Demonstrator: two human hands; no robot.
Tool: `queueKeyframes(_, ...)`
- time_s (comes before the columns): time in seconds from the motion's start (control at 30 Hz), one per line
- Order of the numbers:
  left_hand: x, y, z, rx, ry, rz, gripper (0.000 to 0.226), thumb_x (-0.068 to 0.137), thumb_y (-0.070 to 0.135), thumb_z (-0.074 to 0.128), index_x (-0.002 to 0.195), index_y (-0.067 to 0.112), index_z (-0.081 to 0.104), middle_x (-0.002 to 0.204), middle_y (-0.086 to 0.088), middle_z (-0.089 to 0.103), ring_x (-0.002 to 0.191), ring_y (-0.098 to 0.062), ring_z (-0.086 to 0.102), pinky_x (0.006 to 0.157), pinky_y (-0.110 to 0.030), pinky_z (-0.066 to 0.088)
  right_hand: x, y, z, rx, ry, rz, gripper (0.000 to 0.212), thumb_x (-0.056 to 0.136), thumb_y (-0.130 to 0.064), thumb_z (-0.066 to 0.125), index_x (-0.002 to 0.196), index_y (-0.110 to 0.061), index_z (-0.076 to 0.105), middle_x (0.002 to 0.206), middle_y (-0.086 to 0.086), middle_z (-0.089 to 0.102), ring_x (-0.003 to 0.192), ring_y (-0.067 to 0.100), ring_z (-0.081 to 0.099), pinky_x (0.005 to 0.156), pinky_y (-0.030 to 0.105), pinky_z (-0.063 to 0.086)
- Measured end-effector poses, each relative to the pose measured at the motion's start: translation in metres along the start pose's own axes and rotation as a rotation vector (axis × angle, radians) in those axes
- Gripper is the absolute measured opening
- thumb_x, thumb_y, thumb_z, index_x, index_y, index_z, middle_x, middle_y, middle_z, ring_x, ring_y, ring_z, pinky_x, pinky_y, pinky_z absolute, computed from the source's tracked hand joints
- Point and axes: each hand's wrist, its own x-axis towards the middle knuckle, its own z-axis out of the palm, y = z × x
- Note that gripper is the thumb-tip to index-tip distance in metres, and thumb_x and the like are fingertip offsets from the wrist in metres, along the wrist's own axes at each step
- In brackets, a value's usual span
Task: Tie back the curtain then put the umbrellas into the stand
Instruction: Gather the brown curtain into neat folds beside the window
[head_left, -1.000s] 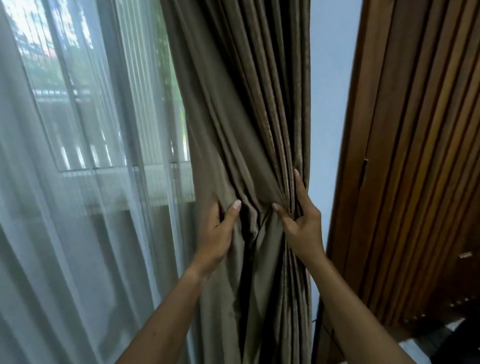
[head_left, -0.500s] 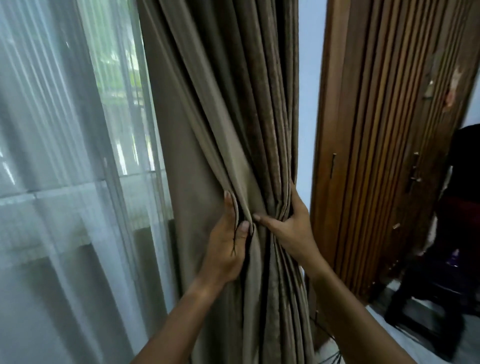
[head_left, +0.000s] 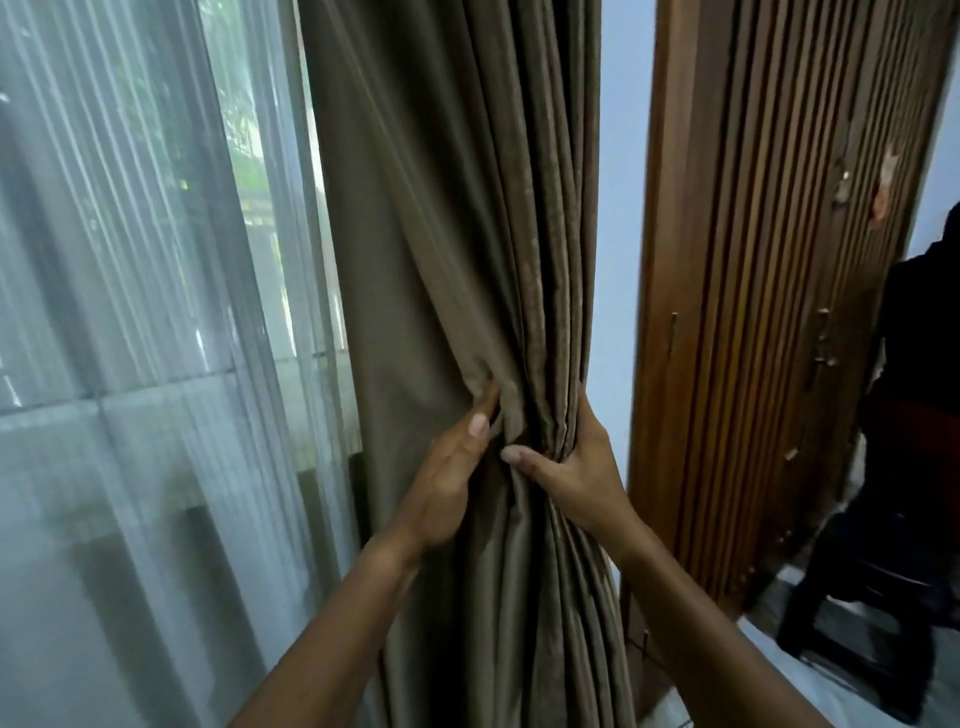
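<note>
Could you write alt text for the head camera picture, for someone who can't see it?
Two bare hands, left hand and right hand, gather a brown curtain into a bunch at its middle. A white sheer curtain covers the window on the left; a slatted wooden door stands on the right.

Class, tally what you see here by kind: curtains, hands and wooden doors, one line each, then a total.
Curtains: 2, the brown curtain and the sheer white curtain
Hands: 2, left hand, right hand
Wooden doors: 1, slatted door
Total: 5
</note>
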Motion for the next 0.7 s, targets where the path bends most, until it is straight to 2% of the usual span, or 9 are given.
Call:
queueKeyframes(0.07,-0.001,0.004,-0.002,-0.045,-0.044,-0.012,0.057,0.096,0.062,0.039,0.144,0.032,0.045,0.147,0.018,0.052,0.144,-0.005,0.04,0.124,-0.034,0.025,0.001,-0.002,0.002,-0.019,0.025,0.001,0.084,0.066,-0.04,0.09,0.138,-0.038,0.048,0.131,-0.024,0.063,0.127,0.0,0.058,0.105,0.019,0.047)
queueKeyframes(0.13,-0.002,0.003,-0.003,-0.112,-0.081,0.002,0.064,0.097,0.064,0.043,0.146,0.022,0.046,0.152,0.002,0.051,0.147,-0.016,0.039,0.124,-0.043,0.022,0.002,0.0,0.006,-0.041,0.081,-0.007,0.081,0.069,-0.024,0.093,0.134,-0.044,0.048,0.124,-0.033,0.064,0.122,-0.006,0.06,0.102,0.014,0.047)
queueKeyframes(0.3,-0.009,0.006,-0.005,-0.178,0.021,0.088,0.074,0.095,0.062,0.05,0.151,0.016,0.036,0.147,0.003,0.055,0.142,-0.017,0.046,0.117,-0.034,0.036,0.004,0.009,0.01,-0.064,0.19,-0.006,0.083,0.077,-0.018,0.088,0.149,-0.012,0.047,0.137,-0.001,0.065,0.128,0.011,0.061,0.11,0.036,0.05)
queueKeyframes(0.37,-0.013,0.004,-0.007,0.014,0.211,0.212,0.063,0.1,0.049,0.048,0.149,0.009,0.044,0.147,-0.004,0.055,0.141,-0.021,0.049,0.116,-0.045,0.039,0.005,0.011,0.008,-0.103,0.217,-0.007,0.082,0.079,-0.02,0.087,0.15,-0.012,0.046,0.138,0.001,0.064,0.128,0.012,0.061,0.109,0.038,0.05)
queueKeyframes(0.43,-0.016,-0.001,-0.009,0.339,0.56,0.328,0.052,0.096,0.036,0.053,0.143,0.014,0.052,0.145,-0.003,0.057,0.139,-0.018,0.05,0.114,-0.046,0.042,0.007,0.014,0.005,-0.149,0.244,-0.012,0.081,0.081,-0.022,0.086,0.15,-0.013,0.046,0.139,0.001,0.064,0.128,0.012,0.061,0.109,0.04,0.051)
queueKeyframes(0.5,-0.017,-0.006,-0.009,0.542,0.846,0.301,0.059,0.091,0.036,0.058,0.147,0.019,0.047,0.154,-0.002,0.046,0.147,-0.019,0.036,0.12,-0.041,0.032,0.009,0.016,0.001,-0.179,0.254,-0.012,0.08,0.082,-0.024,0.085,0.151,-0.015,0.045,0.14,0.001,0.063,0.129,0.012,0.06,0.109,0.042,0.05)
queueKeyframes(0.53,-0.016,-0.007,-0.008,0.538,0.894,0.221,0.066,0.092,0.038,0.059,0.152,0.022,0.039,0.16,-0.001,0.036,0.151,-0.018,0.027,0.123,-0.038,0.024,0.009,0.017,0.0,-0.191,0.255,-0.011,0.081,0.082,-0.024,0.085,0.151,-0.014,0.044,0.141,0.001,0.062,0.13,0.012,0.059,0.109,0.042,0.05)
queueKeyframes(0.63,-0.008,-0.003,-0.002,0.245,0.713,-0.034,0.079,0.097,0.042,0.06,0.16,0.032,0.013,0.168,0.012,0.01,0.152,-0.002,0.011,0.127,-0.037,0.013,0.008,0.014,-0.001,-0.226,0.246,-0.028,0.08,0.083,-0.024,0.083,0.152,-0.012,0.043,0.142,0.003,0.061,0.131,0.013,0.059,0.111,0.039,0.049)
queueKeyframes(0.7,-0.004,0.0,0.003,0.201,0.611,-0.041,0.08,0.098,0.042,0.057,0.159,0.038,0.006,0.165,0.019,0.013,0.145,0.006,0.015,0.125,-0.032,0.017,0.007,0.011,0.001,-0.246,0.231,-0.04,0.08,0.084,-0.025,0.082,0.152,-0.012,0.042,0.141,0.002,0.062,0.129,0.012,0.059,0.11,0.035,0.049)
